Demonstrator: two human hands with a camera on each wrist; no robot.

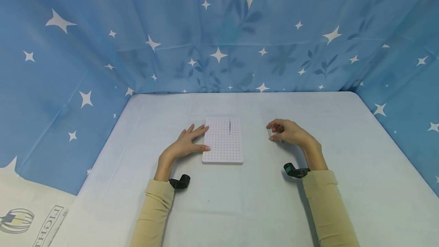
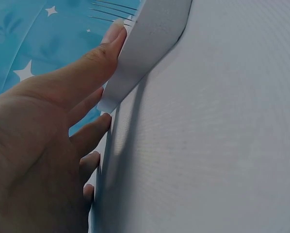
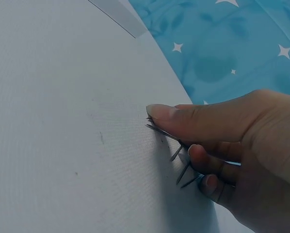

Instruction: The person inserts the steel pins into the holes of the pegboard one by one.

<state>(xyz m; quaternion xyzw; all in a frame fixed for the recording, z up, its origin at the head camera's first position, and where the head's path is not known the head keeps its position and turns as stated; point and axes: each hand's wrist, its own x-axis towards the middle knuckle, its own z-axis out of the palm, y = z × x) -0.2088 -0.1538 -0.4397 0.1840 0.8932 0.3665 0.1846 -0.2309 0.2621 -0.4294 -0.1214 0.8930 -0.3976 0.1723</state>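
Note:
A white pegboard (image 1: 223, 151) dotted with rows of small holes lies flat on the table. Several thin metal pins (image 1: 229, 126) stand upright in its upper right part; the left wrist view shows them as parallel pins (image 2: 111, 10) above the board's edge. My left hand (image 1: 183, 145) rests at the board's left edge with fingers spread, the thumb (image 2: 99, 60) at the board. Off to the right of the board, my right hand (image 1: 290, 132) holds several thin dark metal pins (image 3: 163, 131) between thumb and fingers. Other pin ends poke out below its curled fingers.
A white-covered table (image 1: 260, 201) carries the board. Blue star-patterned curtains (image 1: 192, 22) hang along its back and sides. Each wrist wears a black camera, one on the left wrist (image 1: 180, 182) and one on the right wrist (image 1: 295, 171).

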